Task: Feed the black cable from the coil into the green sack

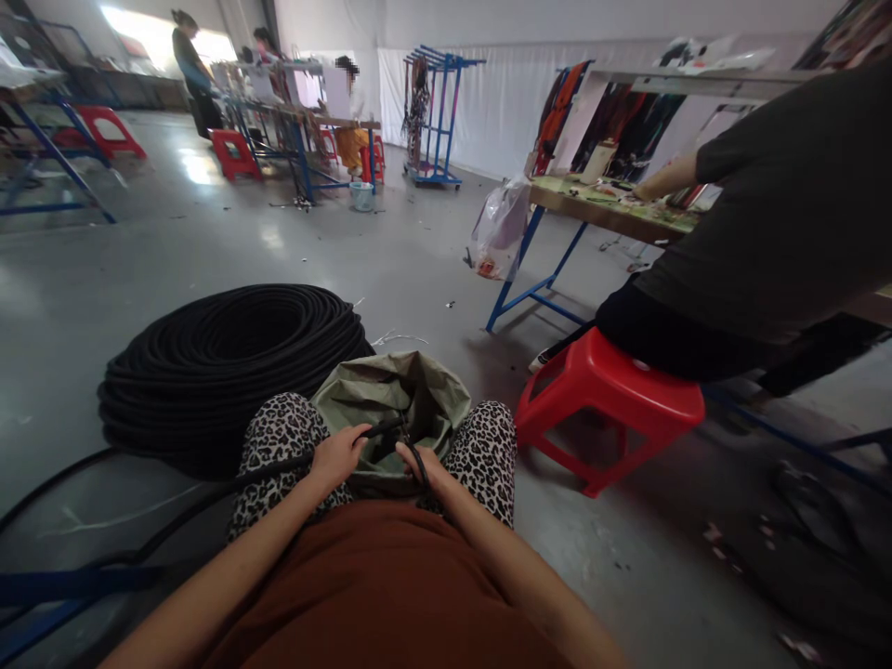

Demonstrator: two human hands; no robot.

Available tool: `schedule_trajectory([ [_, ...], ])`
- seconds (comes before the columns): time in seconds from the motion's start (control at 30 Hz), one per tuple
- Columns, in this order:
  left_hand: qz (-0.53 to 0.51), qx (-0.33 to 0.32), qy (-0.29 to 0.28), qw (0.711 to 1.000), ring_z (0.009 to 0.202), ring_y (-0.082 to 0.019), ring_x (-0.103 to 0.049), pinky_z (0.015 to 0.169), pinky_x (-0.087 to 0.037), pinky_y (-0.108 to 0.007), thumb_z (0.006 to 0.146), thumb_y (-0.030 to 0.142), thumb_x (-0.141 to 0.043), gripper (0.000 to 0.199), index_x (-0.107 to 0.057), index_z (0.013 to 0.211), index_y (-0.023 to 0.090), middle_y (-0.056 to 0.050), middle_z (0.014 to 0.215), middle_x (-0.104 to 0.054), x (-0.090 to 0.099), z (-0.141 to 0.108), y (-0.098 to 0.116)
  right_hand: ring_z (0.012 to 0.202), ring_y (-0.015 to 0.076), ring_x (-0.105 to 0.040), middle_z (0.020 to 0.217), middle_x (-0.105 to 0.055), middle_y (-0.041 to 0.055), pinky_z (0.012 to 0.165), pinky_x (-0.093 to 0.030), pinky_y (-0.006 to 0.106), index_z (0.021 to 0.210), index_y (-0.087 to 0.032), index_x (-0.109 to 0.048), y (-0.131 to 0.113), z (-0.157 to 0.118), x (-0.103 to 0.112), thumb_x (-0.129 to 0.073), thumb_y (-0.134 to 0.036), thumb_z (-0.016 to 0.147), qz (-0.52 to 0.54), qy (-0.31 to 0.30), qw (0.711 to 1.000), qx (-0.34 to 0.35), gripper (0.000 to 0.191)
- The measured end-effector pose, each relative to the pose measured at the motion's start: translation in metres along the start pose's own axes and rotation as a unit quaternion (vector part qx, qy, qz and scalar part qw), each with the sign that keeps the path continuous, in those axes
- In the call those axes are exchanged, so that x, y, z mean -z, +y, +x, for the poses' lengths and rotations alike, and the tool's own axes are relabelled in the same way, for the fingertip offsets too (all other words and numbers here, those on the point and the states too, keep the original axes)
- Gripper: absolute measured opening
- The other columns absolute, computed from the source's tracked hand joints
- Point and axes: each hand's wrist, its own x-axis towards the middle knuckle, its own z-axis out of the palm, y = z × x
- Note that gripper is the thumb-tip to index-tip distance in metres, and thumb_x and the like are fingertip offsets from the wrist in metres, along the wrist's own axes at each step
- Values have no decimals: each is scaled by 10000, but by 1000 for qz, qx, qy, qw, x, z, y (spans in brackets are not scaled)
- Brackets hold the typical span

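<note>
My left hand (337, 457) is closed around a thick black cord (275, 469), whose end points forward over the sack. The cord runs back across my left thigh toward the floor on the left. In my right hand (430, 469) is a pair of scissors (420, 463) with dark looped handles, the blades close to the cord's end. Whether the blades touch the cord I cannot tell. Below both hands, an olive-green sack (436, 395) stands open between my knees. A big coil of black cord (223, 372) lies on the floor just beyond my left knee.
A red stool (606, 400) stands to my right with a co-worker (787, 214) seated on it at a workbench (613, 216). A plastic bag (500, 228) hangs from the bench's corner. Farther off are a blue rack (439, 121), a bucket (360, 197) and several people at tables.
</note>
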Motion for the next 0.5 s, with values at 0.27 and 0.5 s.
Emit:
schedule_trajectory([
  [0.27, 7, 10, -11, 1000, 1129, -197, -642, 946, -478, -294, 930, 286, -428, 410, -615, 1294, 280, -39, 1275, -685, 5, -2, 5, 489, 106, -511, 569, -552, 0, 493, -411, 203, 786, -116, -650, 1, 2, 0, -595, -462, 918, -7, 11, 1000, -3, 375],
  [0.5, 6, 12, -14, 1000, 1129, -186, -642, 946, -475, -279, 931, 299, -423, 415, -612, 1300, 287, -34, 1268, -691, 4, 1, 3, 441, 104, -475, 501, -494, -16, 447, -398, 202, 693, -137, -592, 3, 3, -4, -590, -550, 891, 11, 31, 999, -9, 458],
])
